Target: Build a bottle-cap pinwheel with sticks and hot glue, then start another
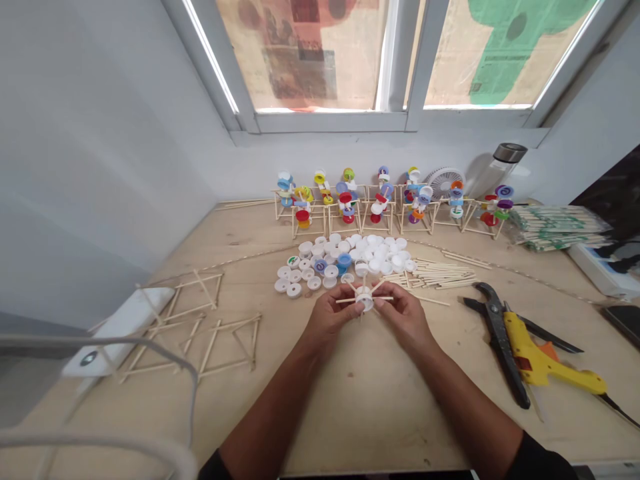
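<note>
A small white bottle-cap hub [365, 301] with several thin wooden sticks radiating from it is held up over the wooden table. My left hand [327, 315] grips its left side, with the thumb at the cap's lower edge. On the other side, my right hand [406, 317] pinches it between thumb and fingers. Just beyond my hands lies a spread of white bottle caps [373, 252], with a few blue ones [344, 261] among them. To their right is a loose pile of wooden sticks [443, 273].
Colourful cap-and-stick models [346, 207] line the wall. Stick frames [230, 347] and a white power strip [117, 330] lie left. Black pliers [495, 327], a yellow glue gun [537, 357] and bagged sticks [560, 223] lie right. A cable [193, 400] crosses the lower left.
</note>
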Motion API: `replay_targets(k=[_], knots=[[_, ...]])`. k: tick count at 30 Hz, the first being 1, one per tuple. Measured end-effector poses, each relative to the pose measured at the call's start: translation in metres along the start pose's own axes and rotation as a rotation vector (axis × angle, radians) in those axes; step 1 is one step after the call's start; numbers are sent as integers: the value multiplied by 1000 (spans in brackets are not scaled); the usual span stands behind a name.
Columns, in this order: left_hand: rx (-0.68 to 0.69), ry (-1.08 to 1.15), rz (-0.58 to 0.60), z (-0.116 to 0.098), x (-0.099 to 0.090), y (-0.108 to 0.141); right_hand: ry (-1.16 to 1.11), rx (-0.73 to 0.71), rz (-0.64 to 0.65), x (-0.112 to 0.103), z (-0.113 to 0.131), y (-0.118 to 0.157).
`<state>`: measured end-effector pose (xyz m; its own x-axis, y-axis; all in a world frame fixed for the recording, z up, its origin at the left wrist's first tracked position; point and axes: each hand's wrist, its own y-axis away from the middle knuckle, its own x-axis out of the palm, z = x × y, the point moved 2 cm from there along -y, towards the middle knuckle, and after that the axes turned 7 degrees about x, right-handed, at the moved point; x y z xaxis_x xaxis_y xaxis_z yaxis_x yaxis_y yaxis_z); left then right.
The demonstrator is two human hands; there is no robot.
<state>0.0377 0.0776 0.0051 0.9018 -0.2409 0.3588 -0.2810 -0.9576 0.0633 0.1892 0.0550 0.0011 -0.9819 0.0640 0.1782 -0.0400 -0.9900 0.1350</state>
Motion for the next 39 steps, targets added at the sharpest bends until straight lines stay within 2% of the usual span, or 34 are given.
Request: replay_targets(k=[6, 11, 17, 19, 23, 28, 34, 39], knots=[[-4, -37, -6, 0, -1, 0, 58, -16, -53, -4, 4, 1], [38, -89, 21, -1, 1, 1, 108, -98, -61, -5, 2, -1], [52, -145, 35, -6, 2, 3, 89, -40, -35, -5, -1, -1], [49, -165, 14, -7, 0, 3, 82, -21, -61, -5, -2, -1], [55, -160, -63, -7, -5, 2, 48, -63, -215, -11, 0, -2], [88, 67, -171, -5, -8, -1, 23, -121, -396, -19, 8, -2], [154, 228, -295, -14, -12, -3, 25, -146, -469, -26, 9, -4], [280, 351, -499, -28, -34, -5, 43, -172, -526, -34, 8, -7]])
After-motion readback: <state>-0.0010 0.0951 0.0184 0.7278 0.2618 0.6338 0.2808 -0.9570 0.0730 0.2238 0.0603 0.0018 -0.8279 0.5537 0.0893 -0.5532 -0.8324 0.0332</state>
